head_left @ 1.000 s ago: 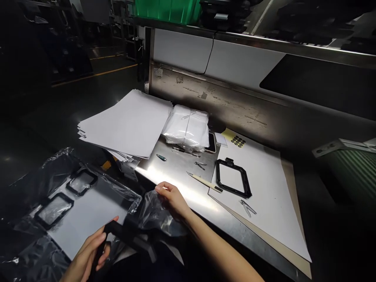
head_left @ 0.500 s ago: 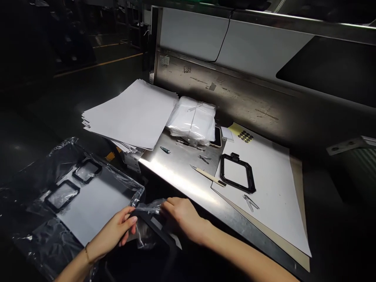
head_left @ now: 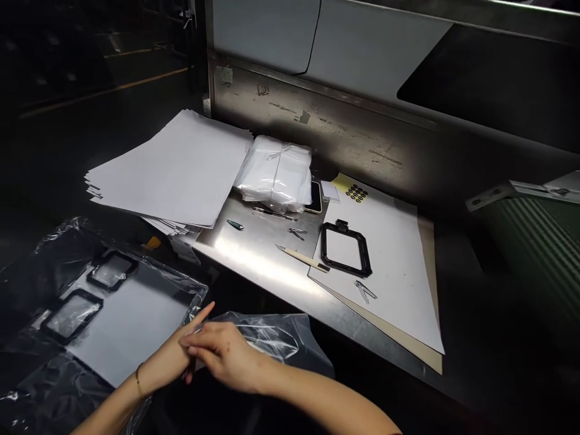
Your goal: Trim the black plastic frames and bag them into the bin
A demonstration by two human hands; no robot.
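My left hand (head_left: 167, 359) is low in the view, its index finger stretched out and the other fingers curled underneath. A clear plastic bag (head_left: 290, 338) extends to the right from between my hands. Crossing over the left, my right hand (head_left: 229, 356) has thumb and fingers pinched together; the grip on the bag is partly hidden behind it. To the left, two black rectangular frames (head_left: 72, 315) (head_left: 113, 270) lie over a pale sheet (head_left: 145, 320) under crumpled clear plastic film (head_left: 86, 380).
A metal bench (head_left: 254, 254) carries a paper stack (head_left: 172, 169), a wrapped white bundle (head_left: 276, 175), a phone (head_left: 314, 196), a craft knife (head_left: 301, 258), nail clippers (head_left: 365, 291) and a black frame (head_left: 368, 257) on white sheets (head_left: 399, 284). A green ribbed panel (head_left: 534, 241) stands at right.
My right hand has moved left, across my left hand. The bag between them now spreads out to the right. The view has shifted, so the bench things appear further left and higher.
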